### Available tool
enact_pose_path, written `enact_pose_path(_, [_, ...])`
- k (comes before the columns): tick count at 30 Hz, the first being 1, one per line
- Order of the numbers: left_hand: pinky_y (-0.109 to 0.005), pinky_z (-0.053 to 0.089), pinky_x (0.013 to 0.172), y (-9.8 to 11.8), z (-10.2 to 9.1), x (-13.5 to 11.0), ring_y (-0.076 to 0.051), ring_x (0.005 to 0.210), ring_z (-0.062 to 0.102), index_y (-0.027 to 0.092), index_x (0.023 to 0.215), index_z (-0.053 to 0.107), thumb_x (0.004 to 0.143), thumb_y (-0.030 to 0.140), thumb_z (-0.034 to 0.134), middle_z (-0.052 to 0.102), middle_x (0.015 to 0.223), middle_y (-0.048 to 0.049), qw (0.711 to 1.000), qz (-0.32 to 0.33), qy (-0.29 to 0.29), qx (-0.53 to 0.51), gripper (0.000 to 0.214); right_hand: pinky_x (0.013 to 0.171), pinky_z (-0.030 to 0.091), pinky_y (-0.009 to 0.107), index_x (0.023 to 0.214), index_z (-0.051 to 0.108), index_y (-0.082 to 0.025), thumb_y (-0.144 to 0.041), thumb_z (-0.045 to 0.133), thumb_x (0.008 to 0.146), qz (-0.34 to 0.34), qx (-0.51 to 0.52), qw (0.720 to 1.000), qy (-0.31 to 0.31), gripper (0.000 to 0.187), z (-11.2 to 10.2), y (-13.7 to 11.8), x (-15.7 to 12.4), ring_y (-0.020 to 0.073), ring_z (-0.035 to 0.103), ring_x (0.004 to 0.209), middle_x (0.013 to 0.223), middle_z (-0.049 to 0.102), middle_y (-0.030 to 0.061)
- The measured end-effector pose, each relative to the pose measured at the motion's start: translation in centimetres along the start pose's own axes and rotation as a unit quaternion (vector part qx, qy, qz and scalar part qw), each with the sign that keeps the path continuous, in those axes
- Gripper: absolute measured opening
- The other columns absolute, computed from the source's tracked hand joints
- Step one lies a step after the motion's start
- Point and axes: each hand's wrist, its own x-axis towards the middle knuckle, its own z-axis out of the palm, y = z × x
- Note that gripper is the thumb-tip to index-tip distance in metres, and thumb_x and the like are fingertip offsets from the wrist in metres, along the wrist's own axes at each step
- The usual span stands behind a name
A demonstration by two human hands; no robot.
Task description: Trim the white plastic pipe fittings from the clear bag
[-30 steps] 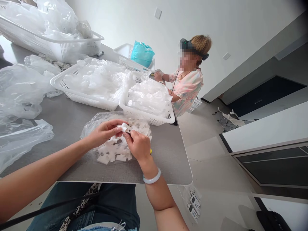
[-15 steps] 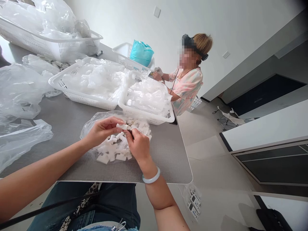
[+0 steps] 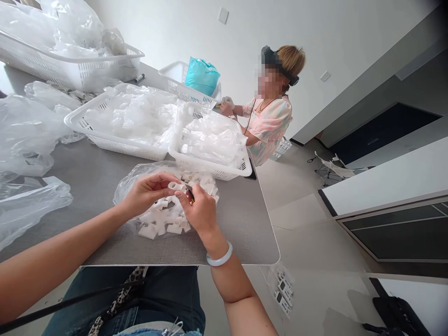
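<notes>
My left hand (image 3: pixel 149 193) holds a white plastic pipe fitting (image 3: pixel 176 186) between thumb and fingers, with its round open end showing. My right hand (image 3: pixel 199 210), with a pale bangle (image 3: pixel 219 255) on the wrist, pinches a small dark-and-yellow tool (image 3: pixel 190 193) against that fitting. The exact kind of tool is hidden by my fingers. Under both hands lies a clear plastic bag (image 3: pixel 126 191) holding a heap of white pipe fittings (image 3: pixel 161 224).
Two white slotted baskets (image 3: pixel 105 142) (image 3: pixel 210 170) full of bagged white parts stand on the grey table (image 3: pixel 238 233) beyond my hands. Loose plastic bags lie to the left. A co-worker (image 3: pixel 269 130) with gloved hands sits across the table's far side.
My right hand has brought the small tool up against the fitting, and the yellow part now shows between my fingers. The fitting has turned slightly. The whole view has shifted a little.
</notes>
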Motion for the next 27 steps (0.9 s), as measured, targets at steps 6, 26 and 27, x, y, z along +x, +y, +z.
enact_pose_path(6, [-0.024, 0.058, 0.060, 0.0, -0.2, 0.0, -0.017, 0.077, 0.067, 0.025, 0.084, 0.078, 0.077, 0.030, 0.082, 0.071, 0.087, -0.0052, 0.996, 0.077, -0.035, 0.042, 0.010, 0.049, 0.028, 0.020, 0.068, 0.050, -0.021, -0.066, 0.016, 0.100, -0.036, -0.019, 0.999, 0.013, 0.066, 0.2, 0.1, -0.1, 0.0093, 0.048, 0.048, 0.054, 0.051, -0.0024])
enact_pose_path(26, [-0.023, 0.056, 0.053, -0.3, -1.0, 0.0, -0.014, 0.070, 0.067, 0.021, 0.090, 0.076, 0.081, 0.032, 0.079, 0.072, 0.090, -0.0067, 0.990, 0.098, -0.068, 0.075, 0.014, 0.047, 0.027, 0.020, 0.065, 0.044, -0.022, -0.070, 0.011, 0.097, -0.058, -0.024, 0.996, 0.061, 0.067, 0.2, 0.1, 0.1, 0.0093, 0.045, 0.045, 0.052, 0.048, -0.0031])
enact_pose_path(27, [-0.024, 0.056, 0.054, -0.2, -0.9, 0.0, -0.015, 0.071, 0.067, 0.021, 0.088, 0.075, 0.080, 0.032, 0.081, 0.072, 0.090, -0.0069, 0.992, 0.083, -0.066, 0.065, 0.015, 0.048, 0.028, 0.021, 0.066, 0.045, -0.021, -0.069, 0.010, 0.098, -0.064, -0.025, 0.996, 0.050, 0.067, 0.1, 0.1, 0.1, 0.0096, 0.046, 0.046, 0.053, 0.049, -0.0026])
